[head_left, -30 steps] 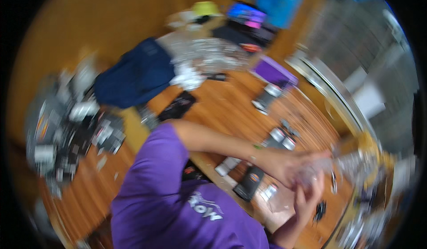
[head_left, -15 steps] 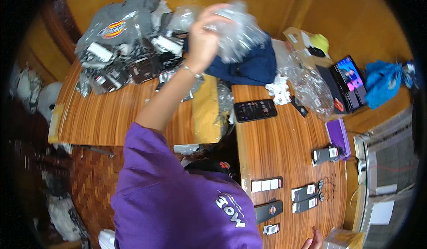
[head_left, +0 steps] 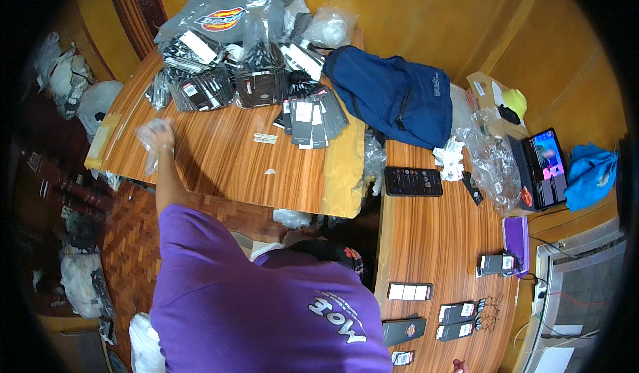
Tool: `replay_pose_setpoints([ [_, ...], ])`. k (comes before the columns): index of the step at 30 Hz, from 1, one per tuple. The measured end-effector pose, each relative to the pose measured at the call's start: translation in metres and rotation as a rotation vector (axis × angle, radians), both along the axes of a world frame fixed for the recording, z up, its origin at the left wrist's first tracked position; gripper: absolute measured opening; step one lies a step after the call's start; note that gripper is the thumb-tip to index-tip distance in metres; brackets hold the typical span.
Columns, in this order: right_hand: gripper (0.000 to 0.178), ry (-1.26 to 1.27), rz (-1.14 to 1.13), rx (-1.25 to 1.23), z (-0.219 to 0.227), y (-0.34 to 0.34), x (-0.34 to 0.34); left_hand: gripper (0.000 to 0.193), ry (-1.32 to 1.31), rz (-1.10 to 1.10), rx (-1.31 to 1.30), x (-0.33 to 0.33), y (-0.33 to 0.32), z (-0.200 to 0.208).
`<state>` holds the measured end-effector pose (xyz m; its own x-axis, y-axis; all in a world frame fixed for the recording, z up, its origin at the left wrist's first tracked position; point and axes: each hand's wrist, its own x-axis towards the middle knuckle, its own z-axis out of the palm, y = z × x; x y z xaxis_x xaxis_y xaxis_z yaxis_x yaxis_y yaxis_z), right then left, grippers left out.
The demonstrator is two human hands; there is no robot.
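At the left end of the wooden table, my left hand [head_left: 161,134] grips a crumpled clear plastic bag [head_left: 150,163], part of which hangs toward the table's near edge. Only a bit of my right hand [head_left: 459,366] shows at the bottom edge, low on the right-hand tabletop, so its fingers cannot be made out. Close to it lie a small tag with a white label [head_left: 403,358], a dark grey card stack [head_left: 405,332] and two dark tag bundles [head_left: 456,312] with cords.
Bagged bundles of tags [head_left: 200,93] and a grey shirt [head_left: 233,13] crowd the far left. Fanned dark tags [head_left: 309,123] lie before a blue backpack [head_left: 393,93]. A phone [head_left: 413,181], crumpled plastic [head_left: 492,160] and a laptop [head_left: 542,166] sit at right. A gap separates the tables.
My left hand has swung from above the backpack to the table's left end, bringing the clear plastic bag. My right hand has slipped mostly out of view. The view has shifted slightly.
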<state>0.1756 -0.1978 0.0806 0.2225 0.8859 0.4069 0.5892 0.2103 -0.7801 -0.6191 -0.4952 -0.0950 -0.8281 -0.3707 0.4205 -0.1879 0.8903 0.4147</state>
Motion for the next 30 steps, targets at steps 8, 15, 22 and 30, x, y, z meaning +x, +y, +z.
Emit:
replay_pose_setpoints([
  [8,0.020,-0.035,0.118,-0.052,0.001,0.001,-0.010,0.060,0.075,-0.233,0.068,0.005,0.018,-0.028],
  [15,0.021,-0.030,0.093,-0.078,0.004,-0.004,-0.018,0.066,0.013,0.172,-0.232,0.076,0.069,0.037],
  [22,0.021,-0.021,0.130,-0.146,0.000,-0.004,-0.014,0.071,0.321,0.149,-0.024,0.063,0.053,0.024],
  [30,0.023,-0.043,0.156,-0.185,-0.005,-0.001,-0.011,0.073,-0.298,0.318,0.020,0.059,0.038,0.033],
])
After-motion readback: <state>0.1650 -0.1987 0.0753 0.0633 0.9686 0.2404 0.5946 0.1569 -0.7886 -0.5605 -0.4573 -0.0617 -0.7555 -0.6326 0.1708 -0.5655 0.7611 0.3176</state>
